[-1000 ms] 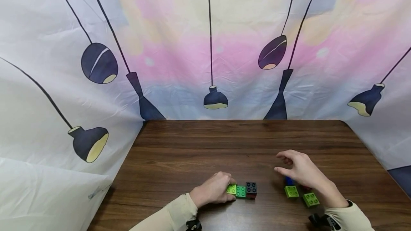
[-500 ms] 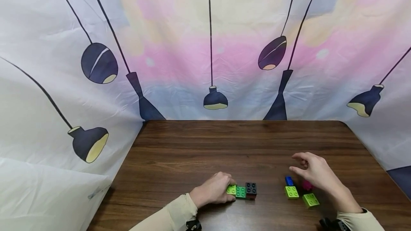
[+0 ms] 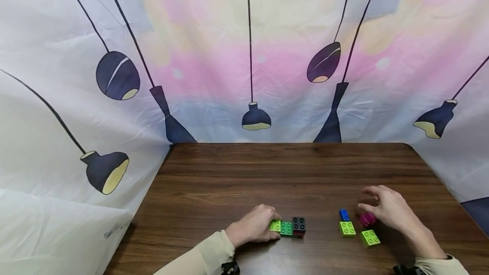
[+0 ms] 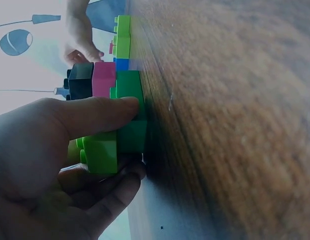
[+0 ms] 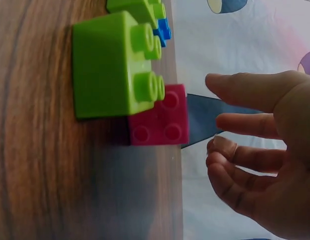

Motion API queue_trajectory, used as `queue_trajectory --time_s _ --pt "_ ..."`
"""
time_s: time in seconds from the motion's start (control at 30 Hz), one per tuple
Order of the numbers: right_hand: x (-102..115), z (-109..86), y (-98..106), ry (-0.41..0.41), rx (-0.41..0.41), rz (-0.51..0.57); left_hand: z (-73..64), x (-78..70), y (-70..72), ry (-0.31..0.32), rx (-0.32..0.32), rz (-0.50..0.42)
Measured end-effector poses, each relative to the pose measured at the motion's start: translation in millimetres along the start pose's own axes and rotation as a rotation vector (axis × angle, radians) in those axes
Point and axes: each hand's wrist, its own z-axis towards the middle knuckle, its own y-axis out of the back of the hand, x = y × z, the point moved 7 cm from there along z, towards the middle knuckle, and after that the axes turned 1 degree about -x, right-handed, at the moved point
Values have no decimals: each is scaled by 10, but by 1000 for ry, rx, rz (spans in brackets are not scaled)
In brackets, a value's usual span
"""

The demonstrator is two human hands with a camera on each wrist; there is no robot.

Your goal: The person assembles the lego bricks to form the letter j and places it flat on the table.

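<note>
My left hand (image 3: 254, 226) pinches a small assembly of toy building bricks low on the table, thumb on one side and fingers on the other. In the left wrist view, a lime brick (image 4: 101, 155) and a pink brick (image 4: 104, 79) sit on green bricks (image 4: 129, 85), and a black brick (image 4: 81, 81) tops the pink one. Over at the right, my right hand (image 3: 391, 207) hovers with loosely bent fingers beside a magenta brick (image 3: 367, 220). The right wrist view shows a gap between its fingers and the studs of that brick, which lies on its side.
Left of the magenta brick lie a small blue brick (image 3: 344, 215) and a lime brick (image 3: 347, 229). A second lime brick (image 3: 370, 238) sits nearer the person. The wooden table (image 3: 244, 173) ends at a printed cloth backdrop (image 3: 214, 75) with lamp drawings.
My right hand has moved rightward from above the blue brick to beside the magenta one, uncovering both. The left hand and its bricks have stayed put.
</note>
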Motion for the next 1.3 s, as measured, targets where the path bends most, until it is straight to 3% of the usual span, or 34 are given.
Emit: queue_trajectory --time_s 0.4,0.93,1.3 --pt "-67 -14 -5 -4 14 -70 12 -4 22 6 -1 -3" --pt "-121 -91 -168 -97 233 39 -10 -5 2 10 9 -28" --pt "-87 -86 -243 -70 273 42 -7 -4 15 10 9 -22"
